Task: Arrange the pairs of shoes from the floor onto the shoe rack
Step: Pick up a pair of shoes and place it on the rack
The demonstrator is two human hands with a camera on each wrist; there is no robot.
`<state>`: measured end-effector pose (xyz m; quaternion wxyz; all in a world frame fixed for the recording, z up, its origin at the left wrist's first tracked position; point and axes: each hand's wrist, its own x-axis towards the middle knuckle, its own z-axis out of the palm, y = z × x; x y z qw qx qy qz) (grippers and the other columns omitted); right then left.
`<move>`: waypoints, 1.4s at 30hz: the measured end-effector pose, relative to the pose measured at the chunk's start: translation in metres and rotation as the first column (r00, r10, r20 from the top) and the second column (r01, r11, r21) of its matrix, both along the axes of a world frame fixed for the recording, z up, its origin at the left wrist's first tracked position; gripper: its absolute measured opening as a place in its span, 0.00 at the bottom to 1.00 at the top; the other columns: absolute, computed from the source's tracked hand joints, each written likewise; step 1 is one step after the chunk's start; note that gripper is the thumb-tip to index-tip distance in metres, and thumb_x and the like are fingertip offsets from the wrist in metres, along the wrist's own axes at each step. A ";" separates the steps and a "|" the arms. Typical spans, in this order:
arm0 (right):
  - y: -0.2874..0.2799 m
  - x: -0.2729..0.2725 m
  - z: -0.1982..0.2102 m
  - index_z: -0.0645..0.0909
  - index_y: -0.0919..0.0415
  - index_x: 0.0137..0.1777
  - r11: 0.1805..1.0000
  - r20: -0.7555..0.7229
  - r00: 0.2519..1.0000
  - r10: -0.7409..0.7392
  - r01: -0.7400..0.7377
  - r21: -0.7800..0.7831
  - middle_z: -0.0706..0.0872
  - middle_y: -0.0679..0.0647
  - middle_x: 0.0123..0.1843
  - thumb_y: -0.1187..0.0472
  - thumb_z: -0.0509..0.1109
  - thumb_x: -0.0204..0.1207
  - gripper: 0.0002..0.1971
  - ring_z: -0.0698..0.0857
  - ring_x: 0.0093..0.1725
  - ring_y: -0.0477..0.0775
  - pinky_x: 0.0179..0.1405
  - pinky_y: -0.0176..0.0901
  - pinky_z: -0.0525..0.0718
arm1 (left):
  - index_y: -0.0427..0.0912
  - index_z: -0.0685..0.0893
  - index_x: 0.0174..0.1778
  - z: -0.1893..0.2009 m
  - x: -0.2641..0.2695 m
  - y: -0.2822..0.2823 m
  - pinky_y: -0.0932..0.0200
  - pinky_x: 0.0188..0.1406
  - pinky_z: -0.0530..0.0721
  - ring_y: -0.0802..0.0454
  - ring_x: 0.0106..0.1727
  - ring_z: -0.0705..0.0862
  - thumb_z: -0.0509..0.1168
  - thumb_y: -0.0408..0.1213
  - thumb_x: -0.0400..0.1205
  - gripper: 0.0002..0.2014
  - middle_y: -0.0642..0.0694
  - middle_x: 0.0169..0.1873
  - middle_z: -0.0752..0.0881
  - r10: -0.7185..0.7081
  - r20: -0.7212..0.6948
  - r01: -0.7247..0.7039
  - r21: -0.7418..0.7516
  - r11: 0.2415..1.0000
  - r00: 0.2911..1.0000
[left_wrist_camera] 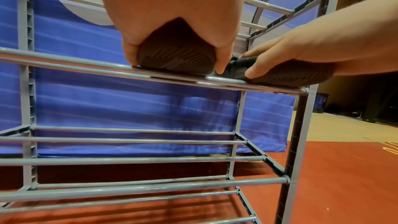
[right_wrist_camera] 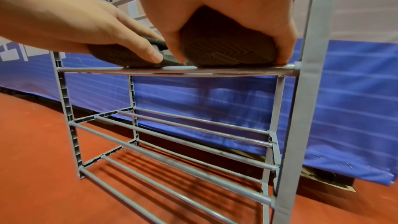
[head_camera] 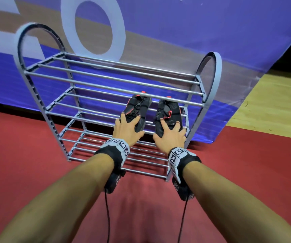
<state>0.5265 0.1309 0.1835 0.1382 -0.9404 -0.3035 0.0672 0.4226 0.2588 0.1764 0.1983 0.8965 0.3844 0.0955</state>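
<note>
A grey shoe rack (head_camera: 120, 79) with metal bars stands on the red floor. Two black shoes with red accents lie side by side on a middle shelf, near its right end. My left hand (head_camera: 128, 128) grips the near end of the left shoe (head_camera: 138, 109), thumb and fingers curled round its sides. My right hand (head_camera: 171, 134) grips the near end of the right shoe (head_camera: 169, 111) the same way. In the left wrist view the left shoe's sole (left_wrist_camera: 176, 54) rests on the front bar (left_wrist_camera: 86, 60). The right wrist view shows the right shoe's sole (right_wrist_camera: 228, 48) on the bar beside the rack's right upright (right_wrist_camera: 310, 91).
A blue and white banner (head_camera: 211, 32) hangs right behind the rack. Red floor (head_camera: 27, 163) lies in front, and yellow wooden floor (head_camera: 272, 106) at the right. Two lower shelves (left_wrist_camera: 129, 159) sit under the shoes, with higher shelves above them. Cables hang from both wrist cameras.
</note>
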 end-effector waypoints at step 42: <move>-0.059 -0.345 -0.028 0.68 0.42 0.76 0.967 -0.079 0.970 0.229 -0.236 -0.095 0.67 0.57 0.77 0.44 0.67 0.75 0.29 0.67 0.75 0.66 0.70 0.66 0.69 | 0.64 0.69 0.75 -0.055 -0.421 -0.085 0.36 0.72 0.67 0.40 0.76 0.66 0.63 0.60 0.77 0.28 0.43 0.78 0.65 0.148 -0.133 -0.168 -0.153 0.974 0.980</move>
